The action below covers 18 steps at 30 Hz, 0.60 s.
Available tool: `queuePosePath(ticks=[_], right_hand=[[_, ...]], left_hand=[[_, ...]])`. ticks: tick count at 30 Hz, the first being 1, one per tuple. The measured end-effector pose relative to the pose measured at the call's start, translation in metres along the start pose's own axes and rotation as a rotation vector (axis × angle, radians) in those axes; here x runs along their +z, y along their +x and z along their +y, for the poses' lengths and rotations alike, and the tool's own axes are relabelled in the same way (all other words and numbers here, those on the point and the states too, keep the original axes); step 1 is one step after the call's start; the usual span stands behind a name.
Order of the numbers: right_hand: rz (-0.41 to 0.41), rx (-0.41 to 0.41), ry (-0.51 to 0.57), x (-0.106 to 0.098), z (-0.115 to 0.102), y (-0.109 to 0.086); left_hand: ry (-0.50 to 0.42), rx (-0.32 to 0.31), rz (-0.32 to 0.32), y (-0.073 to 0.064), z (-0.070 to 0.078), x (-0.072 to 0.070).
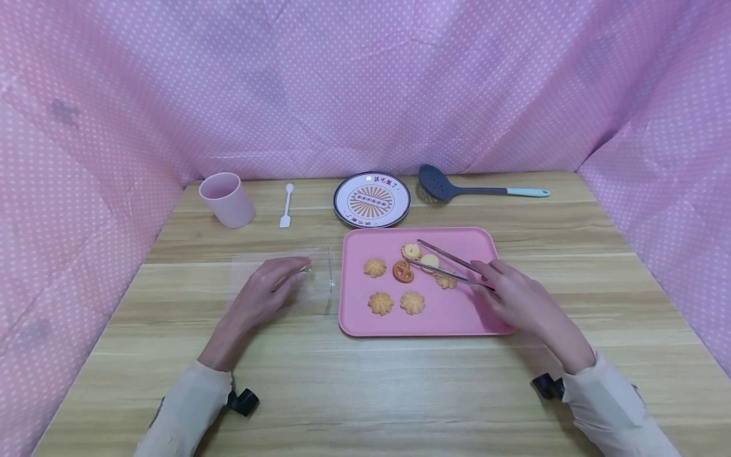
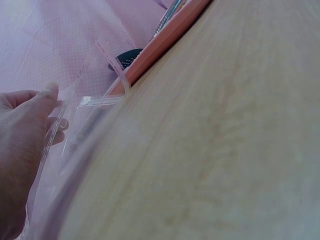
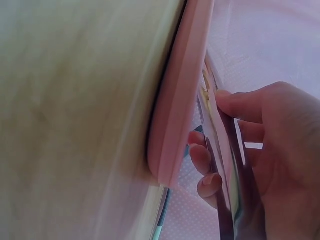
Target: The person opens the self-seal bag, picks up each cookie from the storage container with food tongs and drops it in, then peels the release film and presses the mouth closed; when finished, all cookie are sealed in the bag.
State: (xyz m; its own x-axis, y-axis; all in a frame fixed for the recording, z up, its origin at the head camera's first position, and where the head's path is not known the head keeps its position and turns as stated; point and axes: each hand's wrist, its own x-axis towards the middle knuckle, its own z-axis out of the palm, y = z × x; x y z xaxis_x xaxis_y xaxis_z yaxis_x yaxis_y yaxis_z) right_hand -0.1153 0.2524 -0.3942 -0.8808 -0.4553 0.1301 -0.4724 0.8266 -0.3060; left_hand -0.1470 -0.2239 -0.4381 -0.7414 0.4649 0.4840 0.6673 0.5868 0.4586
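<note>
My right hand (image 1: pixel 516 295) grips metal tongs (image 1: pixel 451 257) over the right side of a pink tray (image 1: pixel 356 324). The tongs stand spread, their tips among the biscuits at the upper middle. Near them lie a pretzel-shaped biscuit (image 1: pixel 403 271), a pale round biscuit (image 1: pixel 429 263) and a ring-patterned biscuit (image 1: pixel 410 251). Several flower-shaped biscuits (image 1: pixel 412 303) are on the same tray. Left of the tray, my left hand (image 1: pixel 271 289) pinches a clear plastic bag (image 1: pixel 321 279) between thumb and fingers. In the left wrist view, the bag's edge strip (image 2: pixel 102 101) juts out past the fingertips.
A pink cup (image 1: pixel 228 202) and a small white spatula-ended spoon (image 1: pixel 287 206) are at the back left. Behind the tray sits a patterned plate (image 1: pixel 371 200), with a dark slotted spoon (image 1: pixel 442 185) to its right. Pink dotted cloth (image 1: pixel 365 89) walls the wooden table (image 1: pixel 400 400).
</note>
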Motion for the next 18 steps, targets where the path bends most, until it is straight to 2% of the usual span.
queuePosePath(ticks=[18], right_hand=[[0.034, -0.058, -0.031, 0.0032, -0.0002, 0.0085]], left_hand=[[-0.008, -0.008, 0.001, -0.0008, -0.0013, 0.0002]])
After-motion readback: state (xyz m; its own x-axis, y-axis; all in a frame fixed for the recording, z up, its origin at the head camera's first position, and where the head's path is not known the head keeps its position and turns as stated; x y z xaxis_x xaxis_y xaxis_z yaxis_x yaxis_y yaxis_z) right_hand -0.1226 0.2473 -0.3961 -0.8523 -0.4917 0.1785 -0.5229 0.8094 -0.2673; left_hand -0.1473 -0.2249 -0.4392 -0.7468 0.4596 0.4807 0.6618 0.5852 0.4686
